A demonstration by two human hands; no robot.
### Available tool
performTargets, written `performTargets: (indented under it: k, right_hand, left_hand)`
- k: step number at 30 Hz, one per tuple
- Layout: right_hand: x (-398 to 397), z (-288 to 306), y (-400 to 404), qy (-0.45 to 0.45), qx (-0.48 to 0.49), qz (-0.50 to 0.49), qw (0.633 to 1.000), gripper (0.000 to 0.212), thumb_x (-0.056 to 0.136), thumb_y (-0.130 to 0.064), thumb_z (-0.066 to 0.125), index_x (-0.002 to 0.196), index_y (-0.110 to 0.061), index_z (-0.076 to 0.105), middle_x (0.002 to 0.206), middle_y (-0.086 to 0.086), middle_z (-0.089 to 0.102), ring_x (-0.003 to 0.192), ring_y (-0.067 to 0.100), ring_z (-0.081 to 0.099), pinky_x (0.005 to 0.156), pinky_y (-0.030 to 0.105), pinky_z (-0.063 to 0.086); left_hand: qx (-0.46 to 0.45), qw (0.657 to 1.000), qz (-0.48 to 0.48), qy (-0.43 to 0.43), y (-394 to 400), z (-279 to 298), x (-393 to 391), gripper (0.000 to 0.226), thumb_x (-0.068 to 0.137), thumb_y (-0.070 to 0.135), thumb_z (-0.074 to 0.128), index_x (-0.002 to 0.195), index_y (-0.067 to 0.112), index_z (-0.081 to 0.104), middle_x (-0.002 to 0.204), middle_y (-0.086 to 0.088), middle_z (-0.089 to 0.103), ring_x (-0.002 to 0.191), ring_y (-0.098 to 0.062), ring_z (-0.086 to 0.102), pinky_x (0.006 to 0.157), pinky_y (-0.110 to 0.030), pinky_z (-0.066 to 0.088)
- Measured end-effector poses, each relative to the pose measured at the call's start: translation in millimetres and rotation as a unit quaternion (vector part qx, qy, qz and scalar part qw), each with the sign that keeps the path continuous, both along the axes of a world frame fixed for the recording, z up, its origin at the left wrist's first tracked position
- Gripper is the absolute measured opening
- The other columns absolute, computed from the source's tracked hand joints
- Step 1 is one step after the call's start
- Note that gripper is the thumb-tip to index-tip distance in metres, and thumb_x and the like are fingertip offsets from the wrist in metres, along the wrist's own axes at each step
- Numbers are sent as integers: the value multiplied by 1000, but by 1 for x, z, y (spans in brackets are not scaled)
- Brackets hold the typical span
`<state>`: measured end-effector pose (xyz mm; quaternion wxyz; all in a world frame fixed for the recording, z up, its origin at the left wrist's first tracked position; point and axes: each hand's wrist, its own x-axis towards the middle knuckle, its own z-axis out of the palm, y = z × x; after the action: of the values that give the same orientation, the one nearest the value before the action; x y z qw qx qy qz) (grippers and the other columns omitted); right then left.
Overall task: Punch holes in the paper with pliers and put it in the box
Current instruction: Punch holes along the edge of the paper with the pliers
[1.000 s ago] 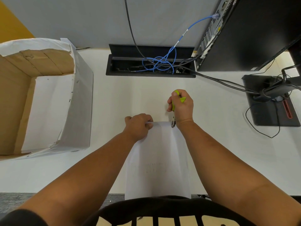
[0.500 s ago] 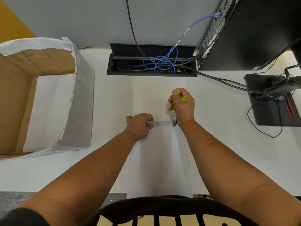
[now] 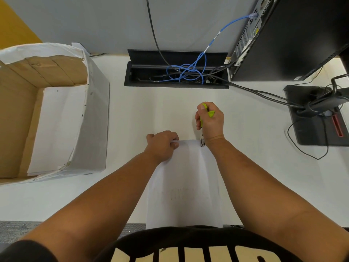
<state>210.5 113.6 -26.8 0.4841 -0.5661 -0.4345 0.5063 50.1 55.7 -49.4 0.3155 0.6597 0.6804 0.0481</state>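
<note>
white sheet pinned at far edge, pliers biting the corner

white paper (image 3: 184, 178) lies flat on the desk (image 3: 255, 148), running from the person's chest out to the hands; near end hangs off the desk edge. looks thin, light and floppy, so likely to buckle or tear if pulled by one corner. best held at an edge w/ fingers spread, or lifted by two sides. left hand (image 3: 163, 145) is curled closed, pinching the far edge left of centre. right hand (image 3: 210, 122) is fisted round the green handles of the pliers (image 3: 202, 142), whose metal tip sits on the far right corner. can't tell if a hole is through yet.

desk is pale, smooth, prob slippery under paper. box (image 3: 94, 120), open cardboard lined w/ white, stands well apart to the left. cable tray (image 3: 176, 72) w/ blue cable at back, black pc tower (image 3: 292, 38) back right.
</note>
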Motion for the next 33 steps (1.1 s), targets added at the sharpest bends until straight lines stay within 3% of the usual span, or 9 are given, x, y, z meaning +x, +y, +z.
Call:
performTargets:
  k: [8, 18, 25, 29, 31, 33]
  right_hand:
    - [-1, 1, 0, -12, -7, 1, 1000, 11, 90, -13, 51, 79, -12, 53, 66, 14, 50, 50, 18, 42, 44, 22, 38]
    - [-1, -4, 1, -24, 2, -8, 1000, 19, 87, -23, 52, 84, -4, 52, 69, 14, 48, 54, 17, 43, 47, 22, 39]
    - [-1, -1, 1, -13, -17, -8, 1000, 12, 87, -22, 54, 80, -12, 51, 70, 12, 48, 53, 16, 43, 47, 23, 39]
    - [2, 2, -1, -7, -24, -10, 1000, 5, 91, -18, 55, 94, -14, 56, 68, 10, 57, 50, 19, 45, 48, 27, 40]
    - [3, 2, -3, 0, -19, -12, 1000, 14, 93, -16, 55, 105, -21, 52, 74, 12, 64, 51, 21, 48, 48, 28, 43]
    - [3, 4, -5, 14, -23, -12, 1000, 14, 94, -14, 55, 101, -23, 47, 83, 15, 69, 55, 22, 52, 51, 29, 46]
  left_hand:
    - [-4, 1000, 0, 4, -1, -1, 1, 18, 96, 21, 47, 96, 27, 64, 97, 9, 61, 91, -16, 53, 92, -36, 24]
    - [-3, 1000, 8, 2, -2, -1, 1, 20, 95, 18, 47, 94, 27, 65, 93, 10, 59, 87, -14, 50, 90, -34, 23]
    - [-5, 1000, 7, -3, -1, -1, 1, 20, 93, 17, 46, 92, 26, 65, 93, 9, 60, 87, -14, 53, 88, -33, 22]
    - [-1, 1000, 5, 0, -1, 0, 2, 21, 93, 18, 46, 93, 27, 65, 94, 9, 62, 89, -15, 54, 88, -34, 23]
    - [1, 1000, 6, 0, -2, 0, 2, 21, 93, 17, 46, 94, 26, 65, 95, 8, 62, 90, -15, 55, 88, -34, 23]
    - [0, 1000, 8, 0, -2, 0, 2, 20, 93, 18, 46, 94, 25, 65, 97, 8, 62, 91, -15, 55, 89, -35, 23]
